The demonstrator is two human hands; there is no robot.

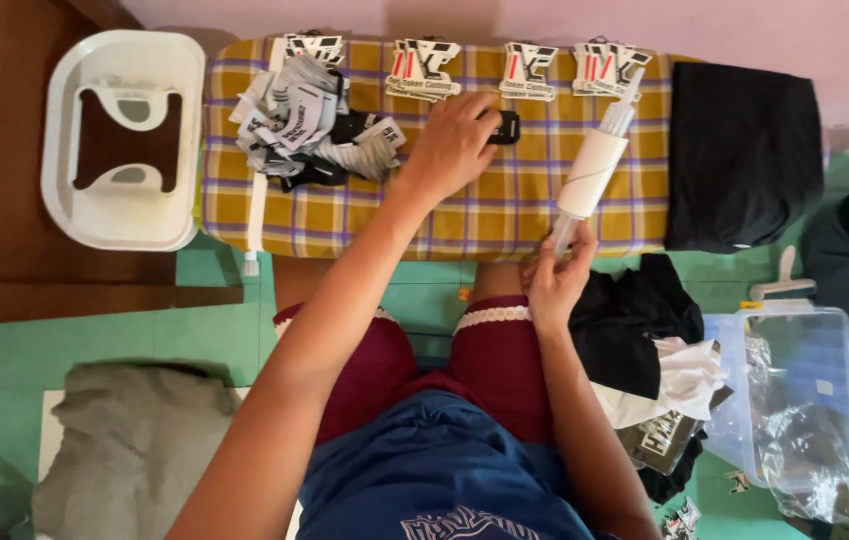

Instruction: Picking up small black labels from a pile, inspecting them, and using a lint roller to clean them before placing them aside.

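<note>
**Single head camera, steep downward view**

One view only, worn on the person's head, so nothing is shared with a second view. It looks almost straight down over the person's lap and knees, facing forward toward the wall. The yellow plaid counter crosses the upper frame edge to edge, close, within arm's reach. Green floor fills both sides below it. Both forearms enter from the bottom edge.
</note>
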